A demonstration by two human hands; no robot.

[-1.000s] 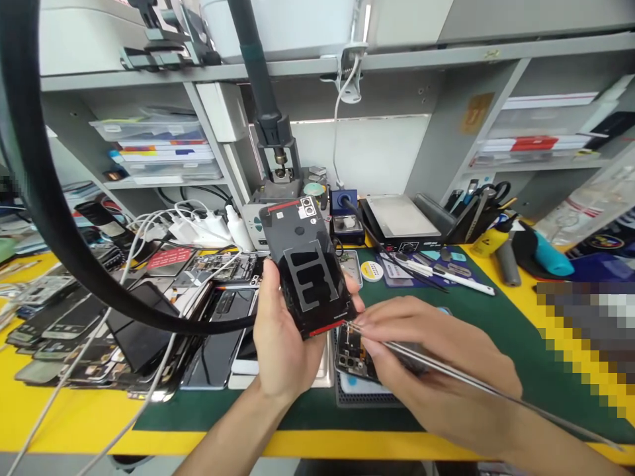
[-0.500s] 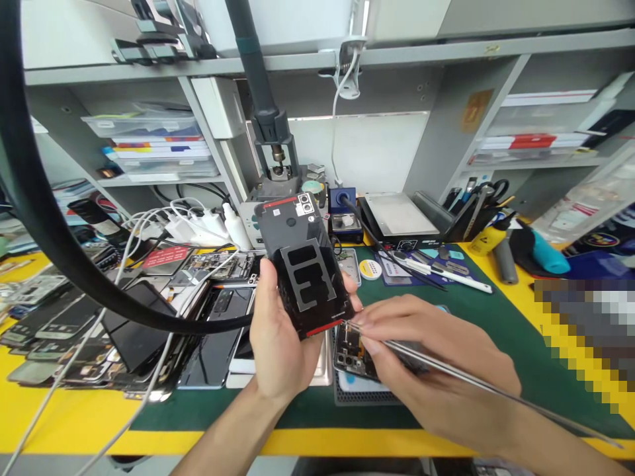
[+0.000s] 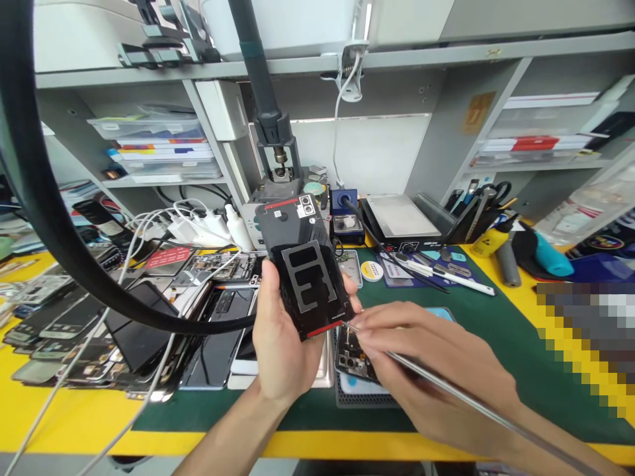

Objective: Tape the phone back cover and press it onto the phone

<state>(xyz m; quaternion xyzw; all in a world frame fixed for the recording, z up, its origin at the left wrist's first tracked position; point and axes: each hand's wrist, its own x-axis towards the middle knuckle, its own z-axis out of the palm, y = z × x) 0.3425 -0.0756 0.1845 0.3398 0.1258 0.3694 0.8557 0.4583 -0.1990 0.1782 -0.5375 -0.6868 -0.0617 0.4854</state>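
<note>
- So at this point my left hand (image 3: 280,344) was wrapped around the phone back cover (image 3: 305,268), holding it up off the counter (image 3: 59,413), inner side facing me, camera cutout at the top.
- Cover was already fully off the phone, so I'd call the separating part done. The opened phone (image 3: 353,354) was lying flat on the little grey work mat (image 3: 360,390) right underneath, guts exposed.
- My right hand (image 3: 436,370) was pinching a pair of metal tweezers (image 3: 446,390), tips right at the bottom right corner of the cover, by the red adhesive strip (image 3: 325,327).
- Red strips at top and bottom edges looked mostly still in place, so my guess is the adhesive work on the cover had barely started. Couldn't tell if the tips had actually grabbed anything, too small to see.
- Nothing had gone back onto the open phone yet as far as I could see.
- Rest of the counter was the usual mess: pile of old phones (image 3: 99,344) on my left, white charger cables (image 3: 173,228), tool holder (image 3: 476,215) at the back right.
</note>
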